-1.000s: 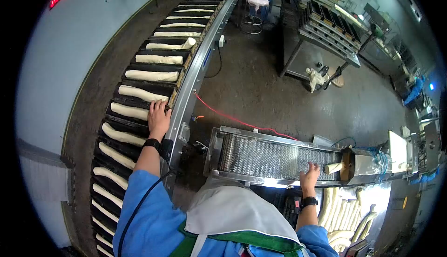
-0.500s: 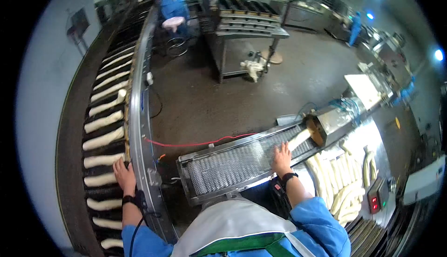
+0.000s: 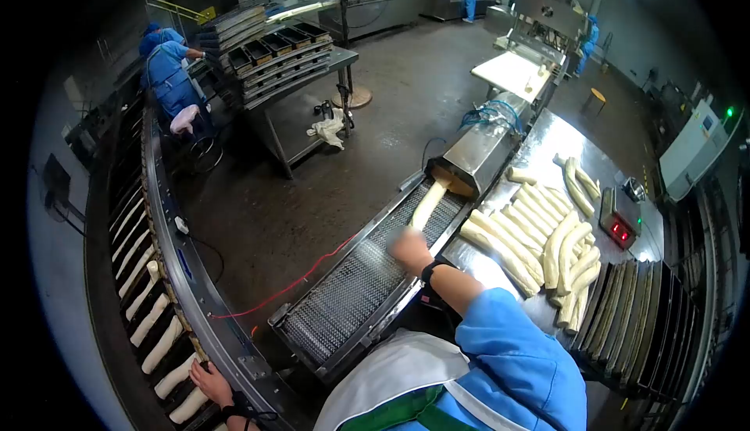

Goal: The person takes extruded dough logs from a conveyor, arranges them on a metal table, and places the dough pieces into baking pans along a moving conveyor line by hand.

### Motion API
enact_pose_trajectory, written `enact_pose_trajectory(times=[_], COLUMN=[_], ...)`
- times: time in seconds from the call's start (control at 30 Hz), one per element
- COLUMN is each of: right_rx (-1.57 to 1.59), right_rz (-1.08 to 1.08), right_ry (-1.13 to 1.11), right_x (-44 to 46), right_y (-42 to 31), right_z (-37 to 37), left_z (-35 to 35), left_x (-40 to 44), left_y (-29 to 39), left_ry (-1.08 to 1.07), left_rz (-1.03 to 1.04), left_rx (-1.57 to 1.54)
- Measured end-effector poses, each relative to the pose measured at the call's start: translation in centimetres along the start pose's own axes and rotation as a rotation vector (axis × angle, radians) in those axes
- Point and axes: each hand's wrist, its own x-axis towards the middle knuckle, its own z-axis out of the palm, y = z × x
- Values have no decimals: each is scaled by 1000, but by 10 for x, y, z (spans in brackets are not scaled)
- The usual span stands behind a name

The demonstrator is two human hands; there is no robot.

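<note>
My right hand (image 3: 411,251) is at the near end of a long dough roll (image 3: 428,204) that comes out of a metal housing (image 3: 486,142) onto a mesh conveyor (image 3: 340,306). Motion blurs its fingers, so their grip cannot be made out. At the lower left, my left hand (image 3: 211,384) lies with fingers spread at the edge of the black trays, touching or close to the end of a dough roll (image 3: 176,376). Each visible nearby tray in that row holds one dough roll.
Many dough rolls (image 3: 539,228) lie on a steel table (image 3: 562,138) at the right, beside a scale (image 3: 620,218). Stacked trays (image 3: 285,60) stand on a cart. Co-workers (image 3: 166,72) are at the upper left, others far back. A red hose (image 3: 301,279) crosses the floor gap.
The view has swung right. My right hand has moved forward to the dough roll, which extends farther out of the housing. My left hand stays at the tray row.
</note>
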Motion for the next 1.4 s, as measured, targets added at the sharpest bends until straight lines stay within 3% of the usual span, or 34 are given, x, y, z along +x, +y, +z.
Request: enact_pose_trajectory(times=[0.37, 0.5, 0.67, 0.73, 0.77, 0.83, 0.97, 1.1, 1.17, 1.2, 1.3, 1.33, 1.4], right_rx=[-91, 42, 1235, 1616, 1649, 1843, 2014, 1631, 1498, 1354, 1017, 876, 769], right_rz=[-113, -104, 420, 493, 682, 779, 1088, 1672, 1900, 1963, 1794, 1788, 1727], right_ry=[117, 189, 189, 447, 566, 746, 1411, 1546, 1528, 1358, 1091, 1038, 933], right_x=[-11, -8, -8, -22, -43, -83, -172, -241, -261, -267, -272, -260, -257], right_y=[-24, -27, 42, 102, 121, 169, 215, 229, 205, 197, 165, 134, 124], right_z=[-2, 8, -41, -43, -68, -74, -31, 89, 113, 125, 143, 81, 96], left_z=[-8, -8, -12, -15, -15, -4, 6, 16, 20, 7, 4, 4, 6], left_x=[-4, -3, -4, -5, -5, -1, 3, 7, 11, 3, 6, 6, 7], left_y=[-1, -1, 2, 5, 7, 0, -6, -16, -15, -3, -3, -4, -4], left_ry=[-4, -12, -25, -30, -32, -20, 2, 19, 15, -11, -43, -42, -50], left_rz=[90, 76, 71, 61, 42, 51, 47, 63, 47, 20, 7, 18, -6], left_rx=[-56, -50, -29, -10, 7, 33, 30, 34, 36, 48, 112, 117, 126])
